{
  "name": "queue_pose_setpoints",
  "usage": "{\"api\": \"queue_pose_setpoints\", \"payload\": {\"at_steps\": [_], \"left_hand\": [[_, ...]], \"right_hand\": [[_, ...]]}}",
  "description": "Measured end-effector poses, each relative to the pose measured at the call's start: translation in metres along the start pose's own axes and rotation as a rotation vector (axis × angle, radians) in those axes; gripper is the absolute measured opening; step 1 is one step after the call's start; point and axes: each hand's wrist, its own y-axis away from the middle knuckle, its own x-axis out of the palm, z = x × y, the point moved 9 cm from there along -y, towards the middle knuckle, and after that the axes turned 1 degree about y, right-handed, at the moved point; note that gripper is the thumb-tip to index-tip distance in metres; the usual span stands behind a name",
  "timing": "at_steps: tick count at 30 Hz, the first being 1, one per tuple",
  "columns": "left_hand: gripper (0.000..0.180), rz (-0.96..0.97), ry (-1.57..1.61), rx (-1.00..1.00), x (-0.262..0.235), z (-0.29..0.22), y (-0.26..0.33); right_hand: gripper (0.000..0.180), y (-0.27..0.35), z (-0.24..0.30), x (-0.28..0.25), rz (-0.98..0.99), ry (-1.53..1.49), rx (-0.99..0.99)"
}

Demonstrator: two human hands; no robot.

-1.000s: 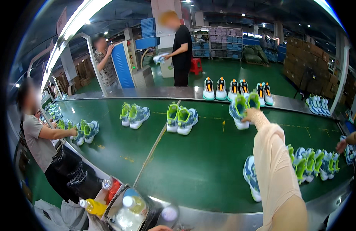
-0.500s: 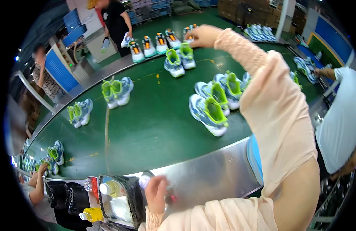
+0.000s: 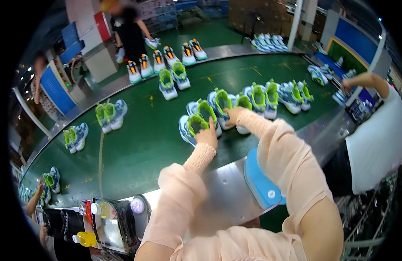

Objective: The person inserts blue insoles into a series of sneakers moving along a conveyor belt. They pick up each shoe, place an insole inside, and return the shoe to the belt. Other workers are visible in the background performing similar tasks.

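Several blue-grey sneakers with lime-green linings and white soles stand in a slanting row on the green conveyor belt [image 3: 140, 152]. At the row's near left end, my left hand [image 3: 207, 136] is closed at the heel of the nearest sneaker [image 3: 184, 129], with its index finger stretched up beside the opening. My right hand [image 3: 236, 115] reaches in from the right, its fingertips closed at the heel of another sneaker [image 3: 215, 103] further along. That hand partly covers the sneaker behind it [image 3: 244, 102]. Both sneakers rest on the belt.
White-and-orange sneakers [image 3: 158, 61] line the far metal ledge. More green-lined pairs [image 3: 110, 115] stand leftward. On the near ledge are a blue flat piece [image 3: 259, 182] and a container [image 3: 114, 226] with bottles. Co-workers' arms [image 3: 370, 82] show at right, left and far side.
My right hand has come back from the far sneakers to the near row. My left hand has moved from beside the container to the nearest sneaker. The view has shifted to the right.
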Motion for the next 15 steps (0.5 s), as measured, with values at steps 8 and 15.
{"api": "queue_pose_setpoints", "payload": {"at_steps": [8, 15], "left_hand": [[0.048, 0.065, 0.197, 0.089, -0.001, 0.046, -0.057], [0.043, 0.044, 0.475, 0.223, 0.005, -0.055, -0.068]], "right_hand": [[0.047, -0.008, -0.030, 0.005, -0.243, -0.173, 0.203], [0.041, 0.022, -0.113, 0.002, -0.193, -0.116, 0.311]]}}
